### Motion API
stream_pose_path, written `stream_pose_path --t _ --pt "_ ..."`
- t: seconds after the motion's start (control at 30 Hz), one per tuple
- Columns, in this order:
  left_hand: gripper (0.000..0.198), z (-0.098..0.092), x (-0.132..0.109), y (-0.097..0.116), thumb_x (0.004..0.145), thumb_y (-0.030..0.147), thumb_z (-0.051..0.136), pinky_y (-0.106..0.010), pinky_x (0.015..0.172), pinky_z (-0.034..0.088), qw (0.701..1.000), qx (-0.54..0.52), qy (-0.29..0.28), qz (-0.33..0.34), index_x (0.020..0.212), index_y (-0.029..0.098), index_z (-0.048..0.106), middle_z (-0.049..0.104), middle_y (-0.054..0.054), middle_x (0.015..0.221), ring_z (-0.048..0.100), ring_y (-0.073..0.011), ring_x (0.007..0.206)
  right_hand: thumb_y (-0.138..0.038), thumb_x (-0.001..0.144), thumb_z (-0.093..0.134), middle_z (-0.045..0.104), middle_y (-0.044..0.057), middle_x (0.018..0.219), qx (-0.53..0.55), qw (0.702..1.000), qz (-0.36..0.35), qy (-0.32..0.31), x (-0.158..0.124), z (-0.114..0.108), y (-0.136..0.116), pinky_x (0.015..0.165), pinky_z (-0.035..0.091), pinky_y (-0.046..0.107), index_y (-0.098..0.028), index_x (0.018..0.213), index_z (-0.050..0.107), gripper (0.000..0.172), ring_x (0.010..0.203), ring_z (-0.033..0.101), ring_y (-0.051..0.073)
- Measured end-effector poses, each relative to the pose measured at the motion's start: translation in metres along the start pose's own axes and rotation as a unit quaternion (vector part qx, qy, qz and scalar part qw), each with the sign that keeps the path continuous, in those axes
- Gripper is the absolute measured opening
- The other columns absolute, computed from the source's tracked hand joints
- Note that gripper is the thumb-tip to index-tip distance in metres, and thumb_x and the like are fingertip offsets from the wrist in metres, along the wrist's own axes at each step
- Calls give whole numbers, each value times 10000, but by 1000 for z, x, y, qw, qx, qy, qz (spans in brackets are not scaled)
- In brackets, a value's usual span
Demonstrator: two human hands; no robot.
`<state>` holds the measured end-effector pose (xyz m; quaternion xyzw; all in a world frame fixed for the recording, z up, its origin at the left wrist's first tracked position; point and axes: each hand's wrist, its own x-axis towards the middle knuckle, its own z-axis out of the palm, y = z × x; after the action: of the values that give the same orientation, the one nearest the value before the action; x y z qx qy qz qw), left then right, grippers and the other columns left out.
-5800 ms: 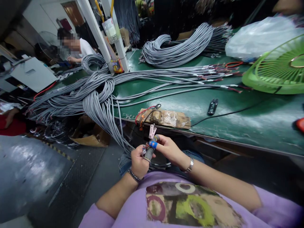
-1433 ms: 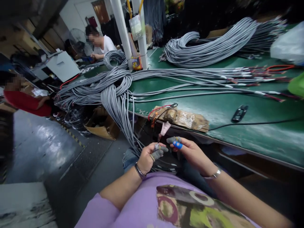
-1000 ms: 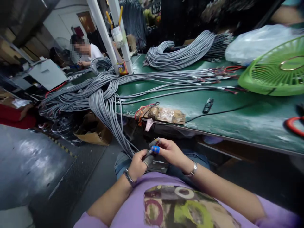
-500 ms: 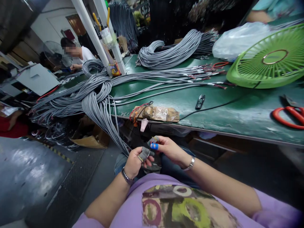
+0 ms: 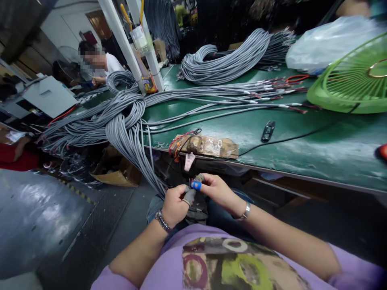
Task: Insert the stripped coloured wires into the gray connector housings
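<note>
Left hand (image 5: 175,207) and right hand (image 5: 220,195) are close together, fingers curled in; can't tell what they're pinching, if anything, it's too small and covered up; the grey cables (image 5: 130,141) drop off the bench (image 5: 302,159) to just beside the left hand, lower ends hidden; green fan's (image 5: 356,82) cut off at right.

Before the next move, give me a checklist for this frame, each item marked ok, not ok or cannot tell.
1. Both hands in view: left hand and right hand meet at the fingertips: ok.
2. Finger protection: grey covers on the left hand, blue wrap on the right thumb: ok.
3. What the fingertips pinch: too small and partly hidden: cannot tell.
4. Pink clip clear of the hands: above them, by the wooden board: ok.
5. Grey cables entirely on the green bench: many hang over its edge: not ok.
</note>
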<state>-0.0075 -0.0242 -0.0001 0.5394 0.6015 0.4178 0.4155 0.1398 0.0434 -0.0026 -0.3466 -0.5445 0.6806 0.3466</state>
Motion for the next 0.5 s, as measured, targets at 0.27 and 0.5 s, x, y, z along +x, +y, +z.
stream_pose_path --t 0.27,0.5 --pt "221 5 1 -11 790 376 566 -176 381 349 973 -201 68 -89 762 157 573 619 -4 584 568 -101 440 -457 644 722 540 -19 614 4 1000 -23 19 -4 5 16 585 386 247 -149 653 586 337 590 442 104" --pt "245 0 -2 -14 814 392 545 -174 403 343 988 -138 46 -47 767 155 581 619 -7 631 557 -85 454 -494 642 713 554 -7 629 12 1000 -3 6 -2 5 17 599 398 257 -151 660 593 364 607 460 115"
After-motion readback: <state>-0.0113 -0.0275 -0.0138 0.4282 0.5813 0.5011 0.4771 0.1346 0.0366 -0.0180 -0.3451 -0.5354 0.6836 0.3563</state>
